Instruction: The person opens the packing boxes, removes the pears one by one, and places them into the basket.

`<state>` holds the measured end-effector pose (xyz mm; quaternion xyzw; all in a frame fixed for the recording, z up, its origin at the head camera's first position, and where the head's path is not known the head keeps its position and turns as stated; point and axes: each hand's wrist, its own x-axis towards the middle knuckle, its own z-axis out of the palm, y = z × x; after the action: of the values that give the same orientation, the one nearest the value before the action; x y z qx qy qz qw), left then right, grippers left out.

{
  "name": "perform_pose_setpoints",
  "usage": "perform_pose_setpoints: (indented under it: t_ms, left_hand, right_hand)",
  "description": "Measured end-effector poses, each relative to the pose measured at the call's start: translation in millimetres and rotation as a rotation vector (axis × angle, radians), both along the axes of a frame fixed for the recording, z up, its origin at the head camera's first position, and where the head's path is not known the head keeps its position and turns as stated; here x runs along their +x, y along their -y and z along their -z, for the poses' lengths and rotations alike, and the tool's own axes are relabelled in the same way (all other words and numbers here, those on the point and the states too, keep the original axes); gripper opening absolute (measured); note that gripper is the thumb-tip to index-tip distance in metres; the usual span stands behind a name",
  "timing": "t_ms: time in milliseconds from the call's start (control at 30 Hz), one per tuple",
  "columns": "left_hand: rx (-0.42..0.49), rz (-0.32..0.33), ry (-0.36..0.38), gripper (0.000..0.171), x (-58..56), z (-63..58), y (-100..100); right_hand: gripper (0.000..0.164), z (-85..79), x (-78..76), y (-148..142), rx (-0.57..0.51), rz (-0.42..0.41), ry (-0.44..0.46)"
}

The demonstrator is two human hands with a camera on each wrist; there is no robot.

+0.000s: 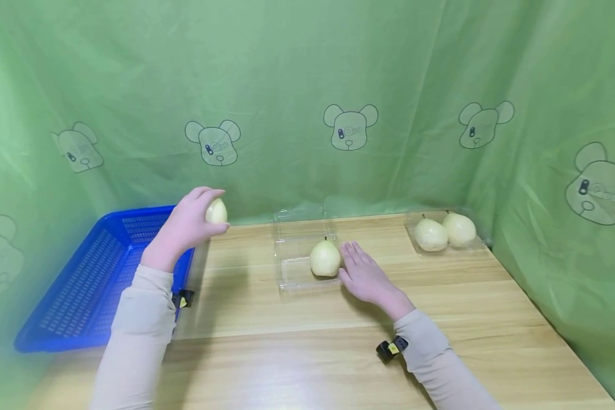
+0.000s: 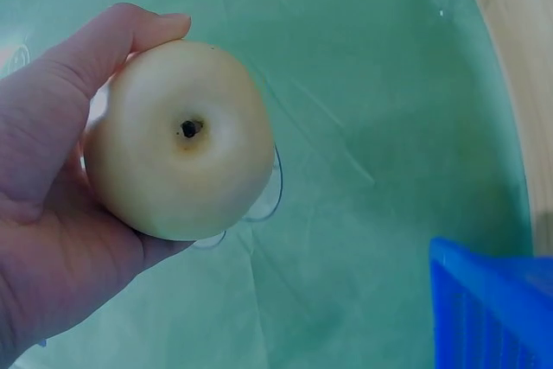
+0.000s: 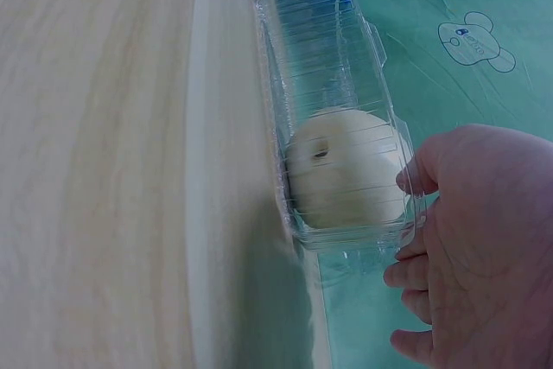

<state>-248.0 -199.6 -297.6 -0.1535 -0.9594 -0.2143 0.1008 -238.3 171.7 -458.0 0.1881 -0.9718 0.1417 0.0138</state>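
Observation:
My left hand (image 1: 191,219) grips a pale yellow pear (image 1: 217,212) between thumb and fingers, raised beside the blue basket. In the left wrist view, the held pear (image 2: 186,140) turns a dark-centred hollow to the camera. At the middle of the table stands an open clear plastic box (image 1: 293,274) with its lid (image 1: 299,215) tipped back. One pear (image 1: 325,259) sits upright in the box's right part, stem up. Beside that pear, my right hand (image 1: 367,277) rests against the box's right side with fairly straight fingers. The right wrist view shows its thumb at the box (image 3: 315,66) rim.
The blue plastic basket (image 1: 89,285) stands on the left of the wooden table (image 1: 287,353). At the back right, two pears (image 1: 431,234) lie in another clear plastic box (image 1: 415,245). A green curtain (image 1: 297,68) with bear-head prints encloses the back and sides.

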Motion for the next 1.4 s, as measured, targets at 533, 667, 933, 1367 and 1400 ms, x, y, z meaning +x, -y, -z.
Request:
perform_pose_setpoints:
  t_ms: [533,667,933,1367,1400]
  left_hand:
    - [-0.039,-0.048,0.023,0.075,-1.5,-6.0,31]
    - [-0.036,-0.058,0.017,0.074,-2.1,-6.2,40]
    - [-0.003,-0.089,-0.007,0.073,-5.3,-1.7,61]
    - [0.026,-0.150,0.049,0.074,-23.6,27.0,88]
    - [0.031,-0.153,0.046,0.074,-24.1,28.4,89]
  right_hand:
    - [0.064,4.3,-3.1,-3,-0.005,0.005,-0.003]
    - [0.064,4.5,-3.4,-2,-0.005,0.006,0.003]
    - [0.064,2.6,-3.5,-1,-0.007,0.006,0.011]
    - [0.063,0.6,-3.1,-1,0.007,0.003,0.011]
    - [0.063,0.3,-2.8,-1,0.007,0.000,0.010]
